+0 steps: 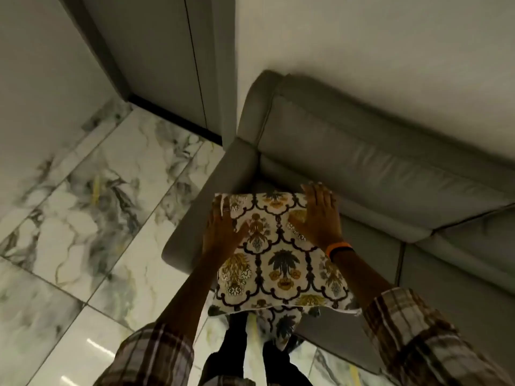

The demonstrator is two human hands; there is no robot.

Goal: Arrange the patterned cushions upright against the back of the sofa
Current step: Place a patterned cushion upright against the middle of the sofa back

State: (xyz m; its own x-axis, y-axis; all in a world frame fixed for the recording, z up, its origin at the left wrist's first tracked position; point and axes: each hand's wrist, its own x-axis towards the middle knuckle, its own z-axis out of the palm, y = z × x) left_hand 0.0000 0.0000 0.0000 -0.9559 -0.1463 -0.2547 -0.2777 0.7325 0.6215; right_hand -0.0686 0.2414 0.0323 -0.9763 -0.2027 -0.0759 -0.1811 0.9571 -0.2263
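A white cushion (281, 254) with a dark and yellow floral pattern is held between my two hands, over the left end of the grey sofa's seat. My left hand (223, 229) grips its left edge, fingers over the far corner. My right hand (320, 215), with an orange band at the wrist, lies flat on its upper right part. A second patterned cushion (284, 327) pokes out below the first one, mostly hidden. The sofa's back (376, 151) stands beyond the cushion, against the wall.
The sofa's left armrest (211, 201) lies just left of the cushion. Marble floor tiles (106, 190) spread to the left. A grey door (156, 57) and a white wall (390, 37) stand behind. My dark trouser legs (237, 352) show below.
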